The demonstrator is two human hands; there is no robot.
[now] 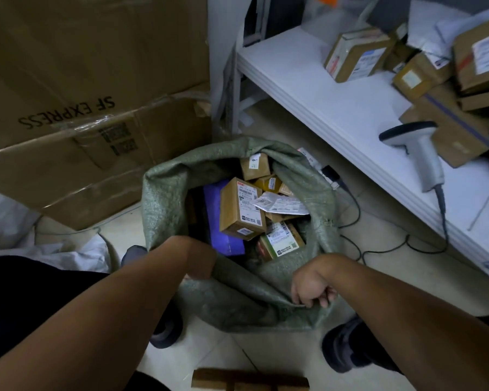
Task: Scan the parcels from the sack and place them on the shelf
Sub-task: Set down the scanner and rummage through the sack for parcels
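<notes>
A green woven sack (164, 198) stands open on the floor between my feet, filled with several labelled cardboard parcels (242, 210) and a purple flat packet (220, 218). My right hand (312, 290) grips the near rim of the sack on the right. My left hand (201, 263) reaches to the near rim on the left; its fingers are hidden behind the sack fabric and my forearm. A white handheld scanner (418, 145) lies on the white shelf (336, 108) at right, its cable hanging to the floor.
Several scanned-looking cardboard parcels (356, 55) are stacked at the shelf's far right. Large SF Express cartons (76, 108) stand at left. Cables (378, 249) run over the tiled floor by the shelf. A small box (249, 380) lies at the bottom edge.
</notes>
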